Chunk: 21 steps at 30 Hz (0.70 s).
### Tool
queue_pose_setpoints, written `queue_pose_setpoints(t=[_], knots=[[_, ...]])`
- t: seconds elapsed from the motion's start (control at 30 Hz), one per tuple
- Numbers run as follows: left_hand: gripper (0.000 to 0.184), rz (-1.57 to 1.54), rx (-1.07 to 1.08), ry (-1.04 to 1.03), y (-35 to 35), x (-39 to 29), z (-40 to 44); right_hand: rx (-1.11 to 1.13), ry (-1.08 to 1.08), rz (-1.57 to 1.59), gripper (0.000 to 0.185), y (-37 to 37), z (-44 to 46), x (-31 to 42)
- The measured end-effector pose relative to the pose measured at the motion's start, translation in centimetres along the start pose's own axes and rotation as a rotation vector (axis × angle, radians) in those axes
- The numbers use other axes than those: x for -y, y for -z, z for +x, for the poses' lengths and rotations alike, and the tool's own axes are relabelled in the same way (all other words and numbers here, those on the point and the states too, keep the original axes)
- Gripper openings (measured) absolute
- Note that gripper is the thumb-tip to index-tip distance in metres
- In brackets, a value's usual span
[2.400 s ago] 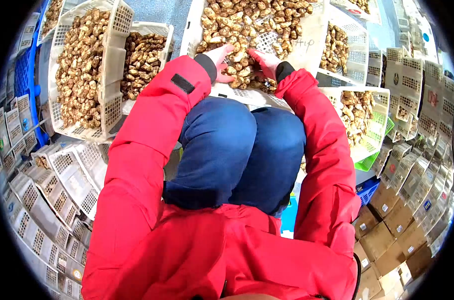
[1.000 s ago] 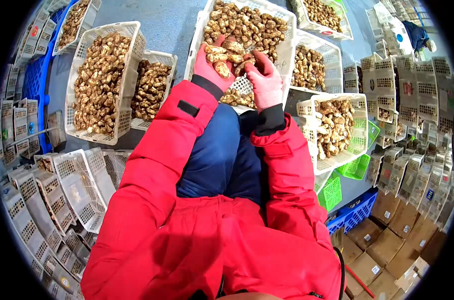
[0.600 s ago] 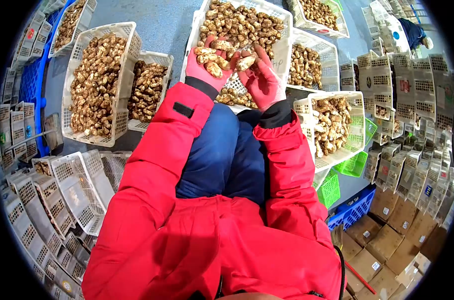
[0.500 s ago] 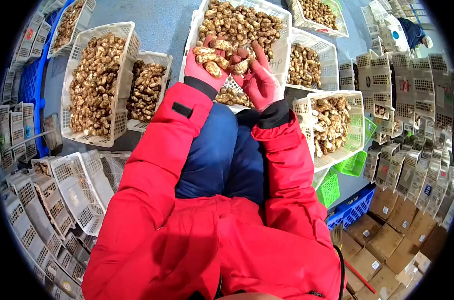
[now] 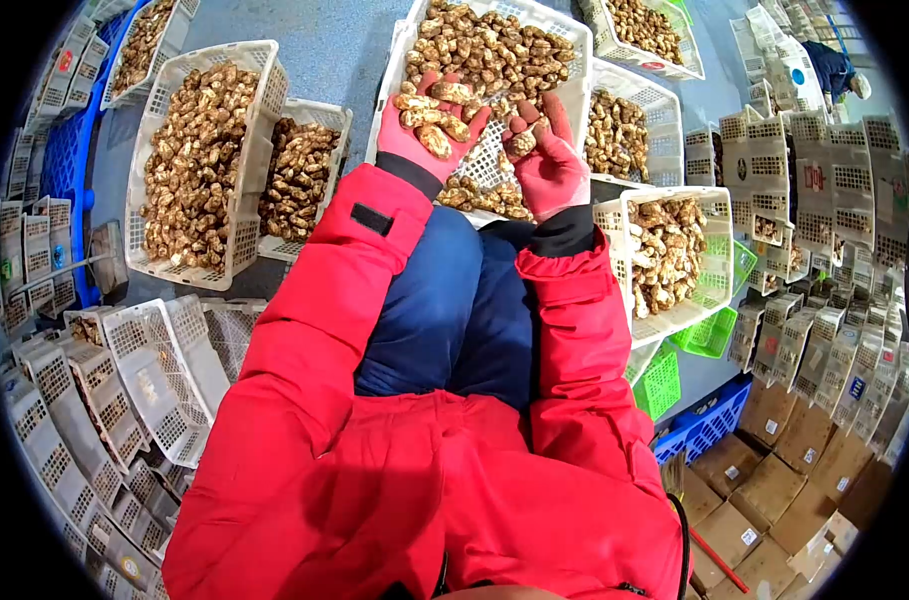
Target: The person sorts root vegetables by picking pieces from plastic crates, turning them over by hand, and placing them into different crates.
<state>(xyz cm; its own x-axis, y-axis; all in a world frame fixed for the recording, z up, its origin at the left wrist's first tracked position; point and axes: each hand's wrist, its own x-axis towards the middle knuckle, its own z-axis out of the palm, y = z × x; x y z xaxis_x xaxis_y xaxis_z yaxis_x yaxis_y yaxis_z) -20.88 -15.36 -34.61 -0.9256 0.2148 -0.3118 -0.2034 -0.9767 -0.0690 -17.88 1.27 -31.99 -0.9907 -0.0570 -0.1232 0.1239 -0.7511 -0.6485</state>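
In a red-pink glove, my left hand (image 5: pixel 409 148) is palm up above the left side of the central white crate (image 5: pixel 486 160), its fingers curled around several brown-and-white mushrooms (image 5: pixel 434 140). My right hand (image 5: pixel 554 178), also gloved, is over the crate's right side and grips a single mushroom (image 5: pixel 522 143) between thumb and fingers. The two hands are apart. Beyond them, a heap of mushrooms (image 5: pixel 484 50) fills the far part of the crate. A smaller pile (image 5: pixel 479 196) lies at its near end, with slotted crate floor showing between.
Crates of mushrooms stand at the left (image 5: pixel 199 165), far right (image 5: pixel 644 28) and near right (image 5: pixel 666 255). Stacked white crates (image 5: pixel 164 370) line the left side. Green baskets (image 5: pixel 658 382), a blue crate (image 5: pixel 709 420) and cardboard boxes (image 5: pixel 769 410) are at the right. Another person (image 5: pixel 829 70) bends at the upper right.
My right hand has moved right, away from my left hand, with one mushroom in its fingers. My left hand still holds its mushrooms. The view has shifted slightly.
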Motion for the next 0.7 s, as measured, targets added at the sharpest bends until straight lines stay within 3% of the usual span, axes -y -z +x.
queue_pose_setpoints(t=[0.07,0.2,0.23,0.33,0.37,0.4,0.47,0.5,0.6,0.63,0.7], knots=[[0.041,0.008,0.018,0.010,0.1,-0.1,0.0,0.039,-0.035,0.065,0.050,0.6,0.3,0.2],[0.041,0.059,-0.051,0.013,-0.3,0.0,-0.2,0.099,-0.068,-0.138,0.049,-1.2,1.1,1.0],[0.041,0.049,-0.035,0.017,0.0,0.0,0.1,-0.041,-0.113,-0.480,0.048,-2.9,1.3,1.4],[0.044,0.038,0.009,0.062,0.5,-0.1,0.3,0.045,0.060,-1.313,0.051,-3.9,3.0,0.7],[0.049,0.043,0.158,0.111,2.3,-0.6,0.8,0.168,0.350,-1.672,0.052,-4.2,3.7,0.6],[0.051,0.121,0.031,0.066,1.2,-0.2,0.3,0.212,0.374,-1.844,0.047,-5.1,3.8,0.6],[0.051,-0.060,0.326,0.250,3.4,-1.1,1.0,0.392,0.352,-2.012,0.043,-5.6,4.8,0.0],[0.049,-0.013,0.262,0.233,2.8,-0.8,0.8,0.343,0.329,-2.075,0.040,-5.6,5.1,-0.6],[0.046,0.088,0.158,0.170,0.9,-0.4,1.0,0.247,0.226,-1.859,0.039,-4.4,6.3,-0.6],[0.045,0.017,0.103,0.164,0.8,-0.2,0.7,0.215,0.179,-1.375,0.037,-4.0,6.4,-0.9],[0.042,-0.043,0.055,0.132,0.7,0.0,0.0,0.063,0.053,-1.053,0.038,-3.1,5.6,0.4]])
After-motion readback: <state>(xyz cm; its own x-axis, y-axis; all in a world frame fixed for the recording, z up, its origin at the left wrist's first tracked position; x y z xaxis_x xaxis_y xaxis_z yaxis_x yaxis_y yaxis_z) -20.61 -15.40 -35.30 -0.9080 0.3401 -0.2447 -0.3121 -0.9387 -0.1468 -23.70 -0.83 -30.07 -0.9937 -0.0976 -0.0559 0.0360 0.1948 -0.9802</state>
